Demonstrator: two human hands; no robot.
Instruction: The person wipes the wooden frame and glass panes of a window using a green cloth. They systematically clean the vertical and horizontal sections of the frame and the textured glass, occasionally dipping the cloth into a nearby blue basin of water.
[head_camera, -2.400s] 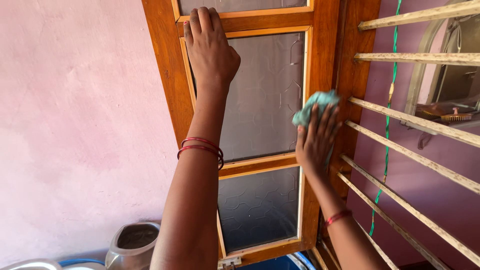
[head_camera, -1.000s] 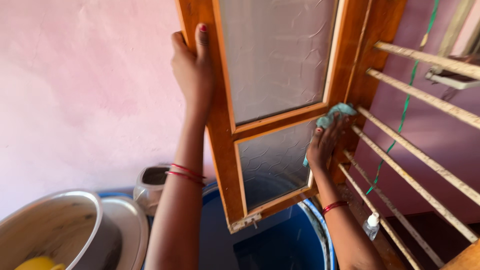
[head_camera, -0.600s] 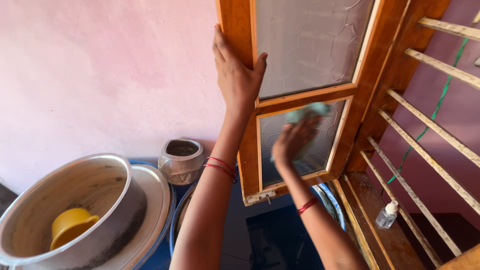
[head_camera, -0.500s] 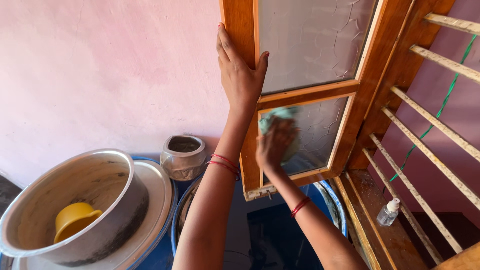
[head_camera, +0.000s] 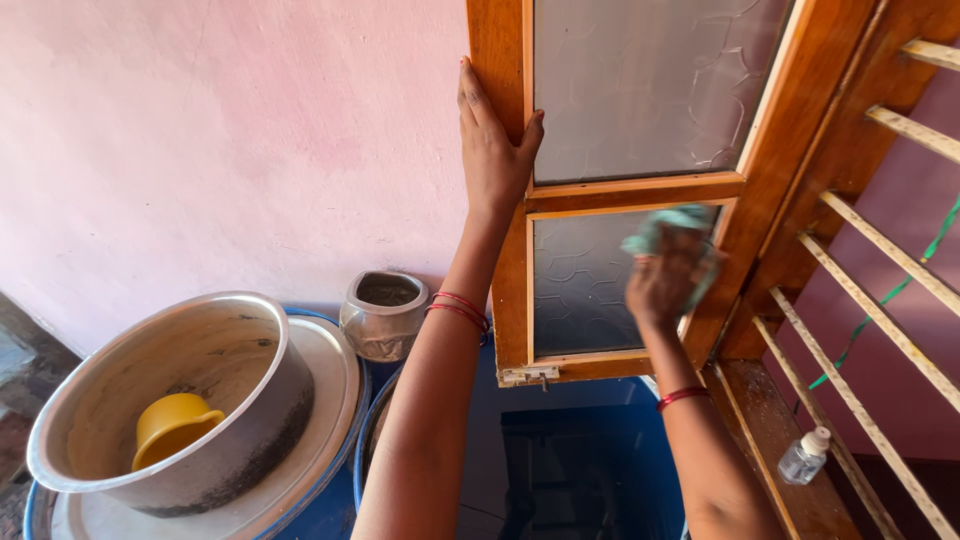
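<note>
An open wooden window shutter (head_camera: 512, 300) with frosted patterned glass panes hangs in front of me. My left hand (head_camera: 493, 150) grips the shutter's outer wooden edge, thumb on the glass side. A teal cloth (head_camera: 668, 222) is pressed by my right hand (head_camera: 668, 280) against the right side of the lowest glass pane (head_camera: 578, 285), near the hinge-side frame. The right hand is blurred. Red bangles circle both wrists.
A pink wall (head_camera: 220, 140) is on the left. Below stand a big metal pot (head_camera: 190, 400) with a yellow cup (head_camera: 170, 425) inside, a small metal pot (head_camera: 385, 312) and a blue water drum (head_camera: 580, 470). Window bars (head_camera: 880, 270) and a small clear bottle (head_camera: 806, 457) on the sill are at right.
My right hand has swept the cloth from the pane's left side over to its right side. The view has shifted slightly; my left hand keeps its hold on the shutter edge.
</note>
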